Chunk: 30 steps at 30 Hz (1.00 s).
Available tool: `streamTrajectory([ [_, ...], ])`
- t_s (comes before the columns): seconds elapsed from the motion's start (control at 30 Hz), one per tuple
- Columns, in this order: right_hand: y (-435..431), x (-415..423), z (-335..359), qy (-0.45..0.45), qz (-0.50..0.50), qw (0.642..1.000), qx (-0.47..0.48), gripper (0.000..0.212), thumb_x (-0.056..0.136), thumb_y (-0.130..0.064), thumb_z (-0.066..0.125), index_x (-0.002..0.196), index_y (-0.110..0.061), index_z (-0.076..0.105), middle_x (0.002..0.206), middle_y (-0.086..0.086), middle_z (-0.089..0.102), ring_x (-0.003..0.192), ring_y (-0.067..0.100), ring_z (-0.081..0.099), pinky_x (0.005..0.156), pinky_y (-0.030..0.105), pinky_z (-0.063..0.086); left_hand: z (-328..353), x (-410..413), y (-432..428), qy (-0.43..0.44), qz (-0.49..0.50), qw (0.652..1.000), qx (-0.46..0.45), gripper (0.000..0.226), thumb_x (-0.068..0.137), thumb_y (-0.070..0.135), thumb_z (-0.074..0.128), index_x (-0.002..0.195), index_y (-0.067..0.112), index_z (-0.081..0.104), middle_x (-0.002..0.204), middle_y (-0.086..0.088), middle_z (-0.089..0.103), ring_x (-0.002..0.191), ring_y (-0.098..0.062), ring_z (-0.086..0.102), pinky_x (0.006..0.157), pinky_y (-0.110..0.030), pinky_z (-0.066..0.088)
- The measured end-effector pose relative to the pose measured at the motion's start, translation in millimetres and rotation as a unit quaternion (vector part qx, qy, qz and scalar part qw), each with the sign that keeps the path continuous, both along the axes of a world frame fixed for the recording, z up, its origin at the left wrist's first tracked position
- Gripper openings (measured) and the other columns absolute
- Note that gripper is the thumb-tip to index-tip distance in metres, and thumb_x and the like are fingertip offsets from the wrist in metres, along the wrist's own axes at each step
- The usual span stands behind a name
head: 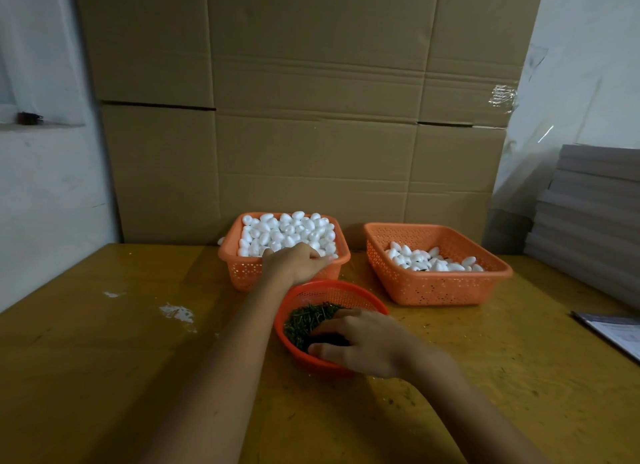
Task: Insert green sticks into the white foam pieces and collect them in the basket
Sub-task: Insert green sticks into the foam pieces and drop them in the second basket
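The left fingers point(320, 258) curl downward into the heap of white foam pieces point(287, 230), at the near right corner of the full rectangular orange basket point(242, 273). The back of the left hand point(294, 264) hides their tips, so I cannot tell whether they hold a piece. The wrist crosses the basket's near rim, and the bare forearm runs back in a straight line toward the near edge of the worktop point(138, 377).

The right fingers point(330, 328) are spread apart and lightly bent, with their tips on the pile of green sticks point(308, 320). The thumb point(323, 351) reaches out straight along the near rim. No pinch on a stick shows. The right hand point(363, 339) lies palm down over the near right part of the round orange basket point(332, 290), and its forearm angles off toward the near right corner.

The round basket stands toward the middle of the worktop, just in front of the full basket. A second rectangular orange basket point(436, 287) stands toward the far right. It holds a shallow layer of foam pieces point(415, 259), with dark bits showing among them.

Both rectangular baskets stand at the far edge, against a wall of cardboard boxes point(311, 117). White crumbs point(176, 313) lie on the left part of the worktop. A stack of grey sheets point(588, 214) stands at the right edge.
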State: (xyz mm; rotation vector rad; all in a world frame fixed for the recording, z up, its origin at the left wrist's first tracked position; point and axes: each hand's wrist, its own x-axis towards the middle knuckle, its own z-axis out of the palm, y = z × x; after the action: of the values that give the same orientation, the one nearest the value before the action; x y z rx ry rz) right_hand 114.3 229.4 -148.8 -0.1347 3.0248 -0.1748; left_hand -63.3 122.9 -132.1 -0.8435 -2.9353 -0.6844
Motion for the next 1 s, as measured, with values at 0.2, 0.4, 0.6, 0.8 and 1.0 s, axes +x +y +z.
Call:
streamTrajectory([
  [0.2, 0, -1, 0, 0.003, 0.006, 1.0, -0.008, 0.057, 0.102, -0.069, 0.037, 0.149, -0.04, 0.051, 0.141, -0.001, 0.055, 0.131, 0.021, 0.053, 0.102, 0.046, 0.049, 2, -2, 1, -0.027, 0.021, 0.987, 0.157, 0.035, 0.094, 0.063, 0.063, 0.094, 0.032, 0.078, 0.097, 0.009, 0.076, 0.106, -0.019, 0.069, 0.105, -0.044, 0.05],
  [0.4, 1, -2, -3, 0.013, 0.006, 1.0, -0.008, 0.054, 0.101, -0.067, 0.04, 0.148, -0.041, 0.052, 0.142, -0.003, 0.055, 0.131, 0.021, 0.053, 0.1, 0.044, 0.05, 0, 4, -2, 0.065, 0.083, 0.883, 0.458, 0.009, 0.084, 0.019, 0.086, 0.09, 0.02, 0.081, 0.092, 0.012, 0.076, 0.084, 0.0, 0.067, 0.084, -0.02, 0.054],
  [0.6, 3, -5, -5, 0.058, 0.006, 0.997, -0.056, 0.038, 0.099, -0.046, 0.056, 0.136, -0.04, 0.063, 0.136, -0.01, 0.065, 0.124, 0.016, 0.06, 0.097, 0.041, 0.053, -3, 19, -8, 0.078, 0.088, 0.837, 0.534, 0.024, 0.075, 0.005, 0.088, 0.082, 0.015, 0.067, 0.079, 0.016, 0.069, 0.073, 0.004, 0.068, 0.065, -0.002, 0.043],
  [0.8, 6, -10, -12, 0.118, -0.004, 0.989, -0.091, 0.022, 0.093, -0.028, 0.07, 0.113, -0.035, 0.075, 0.12, -0.015, 0.071, 0.113, 0.01, 0.063, 0.095, 0.034, 0.054, -15, 47, -16, -0.08, -0.059, 0.859, 0.502, 0.042, 0.079, 0.009, 0.089, 0.111, 0.022, 0.066, 0.095, 0.007, 0.08, 0.088, -0.002, 0.075, 0.074, -0.019, 0.057],
  [1.0, 10, -14, -18, 0.173, -0.018, 0.976, -0.131, 0.012, 0.092, -0.023, 0.076, 0.103, -0.028, 0.078, 0.109, -0.015, 0.073, 0.103, 0.006, 0.066, 0.091, 0.028, 0.054, -27, 58, -27, -0.099, -0.09, 0.871, 0.472, 0.02, 0.086, 0.012, 0.085, 0.102, 0.019, 0.076, 0.114, 0.0, 0.075, 0.091, -0.021, 0.079, 0.087, -0.041, 0.064],
])
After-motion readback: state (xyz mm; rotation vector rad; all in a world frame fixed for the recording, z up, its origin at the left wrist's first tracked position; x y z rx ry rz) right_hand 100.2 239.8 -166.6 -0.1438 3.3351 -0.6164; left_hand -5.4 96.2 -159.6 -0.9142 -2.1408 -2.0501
